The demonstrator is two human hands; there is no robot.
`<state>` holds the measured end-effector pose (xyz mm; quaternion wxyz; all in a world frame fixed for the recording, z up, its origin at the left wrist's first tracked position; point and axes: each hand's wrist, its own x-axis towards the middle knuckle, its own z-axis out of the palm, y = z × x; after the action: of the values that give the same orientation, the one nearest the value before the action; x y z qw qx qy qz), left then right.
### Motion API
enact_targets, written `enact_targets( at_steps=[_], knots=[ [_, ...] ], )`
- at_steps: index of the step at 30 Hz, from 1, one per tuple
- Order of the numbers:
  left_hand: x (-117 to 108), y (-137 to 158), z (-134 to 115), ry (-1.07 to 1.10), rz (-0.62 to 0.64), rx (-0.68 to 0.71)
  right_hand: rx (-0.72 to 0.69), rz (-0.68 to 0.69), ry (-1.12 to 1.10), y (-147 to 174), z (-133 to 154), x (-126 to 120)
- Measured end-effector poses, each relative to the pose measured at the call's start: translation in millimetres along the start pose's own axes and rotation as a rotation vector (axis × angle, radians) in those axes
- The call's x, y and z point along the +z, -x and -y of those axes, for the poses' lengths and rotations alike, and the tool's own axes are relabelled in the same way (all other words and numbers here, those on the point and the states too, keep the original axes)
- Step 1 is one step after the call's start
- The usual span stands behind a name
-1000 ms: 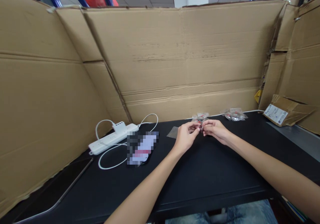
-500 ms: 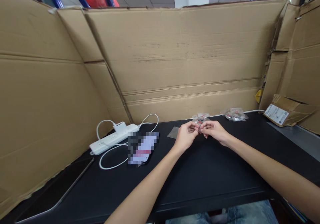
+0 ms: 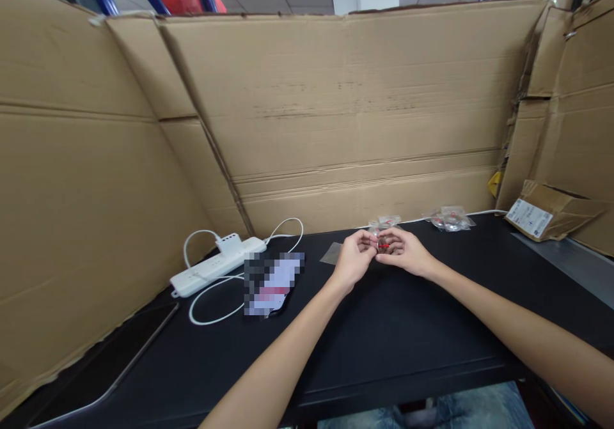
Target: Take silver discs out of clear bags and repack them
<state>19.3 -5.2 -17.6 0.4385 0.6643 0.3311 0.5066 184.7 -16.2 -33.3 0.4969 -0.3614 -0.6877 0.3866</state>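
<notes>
Over the black tabletop my left hand (image 3: 356,257) and my right hand (image 3: 407,253) meet fingertip to fingertip. Between them is a small, shiny round item with a red part (image 3: 383,246); its exact kind is too small to make out. My left thumb and fingers pinch its left side. The right fingers curl around the other side, thumb below. Just behind the hands lie clear plastic packets (image 3: 389,220) with red bits inside, partly hidden by my fingers. A flat clear plastic bag (image 3: 330,253) rests by my left hand.
More clear packets (image 3: 451,218) lie at the back right, near an opened brown parcel (image 3: 551,210). On the left are a white power strip (image 3: 218,266) with looping cables, a phone (image 3: 275,285) and a dark tablet (image 3: 105,365). Cardboard walls (image 3: 336,109) surround the table.
My right hand has shifted slightly left and turned, its fingers now curled more openly around the item. The item's red part has come into view. My left hand stays nearly in place.
</notes>
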Motion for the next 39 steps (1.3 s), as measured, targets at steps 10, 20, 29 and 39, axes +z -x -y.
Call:
enact_targets(
  at_steps=[10,20,29,39],
  knots=[
    [-5,-2,2,0.01,0.018,-0.011,0.049,-0.017,-0.044,-1,4,-3],
    [-3,-2,9,-0.071,-0.037,-0.09,0.041,-0.066,0.012,0,5,0],
    [-8,-4,12,-0.105,-0.032,-0.097,-0.019,-0.059,0.226,4,7,0],
    [-4,0,11,-0.052,0.031,-0.176,-0.177,-0.04,0.509,11,19,-3]
  ],
)
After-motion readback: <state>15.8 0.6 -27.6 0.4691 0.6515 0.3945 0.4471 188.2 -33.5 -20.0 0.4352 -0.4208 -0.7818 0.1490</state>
